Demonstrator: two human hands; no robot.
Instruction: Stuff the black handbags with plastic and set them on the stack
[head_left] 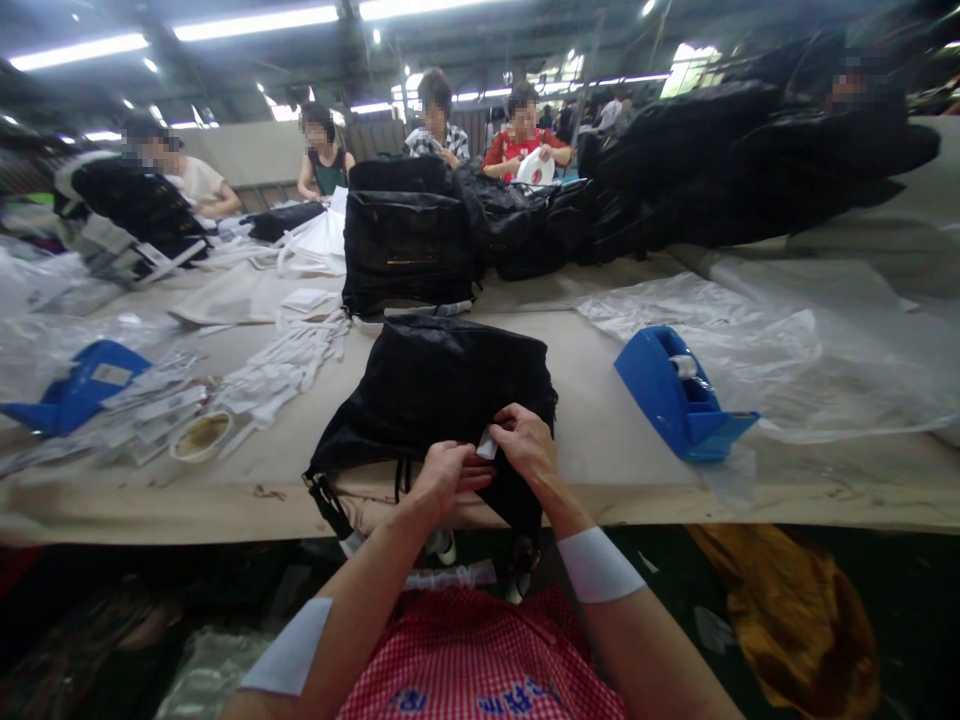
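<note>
A black bag (450,375) lies on the table in front of me, its strap and buckle hanging at the near edge. Over its near right part my right hand (525,440) is closed, with thumb and fingers pinching a small white tag (487,443). My left hand (454,473) sits just left of it, its fingers stretched toward the tag's lower edge. Whether those left fingers also grip the tag is hard to see. White patches wrap or lie on both of my forearms.
Blue tape dispensers (671,395) stand to the right and far left. White strips (277,375) and a small round tub (201,437) lie at left. Black bags (409,240) are piled behind, clear plastic sheets (750,340) spread at right. Several people work across the table.
</note>
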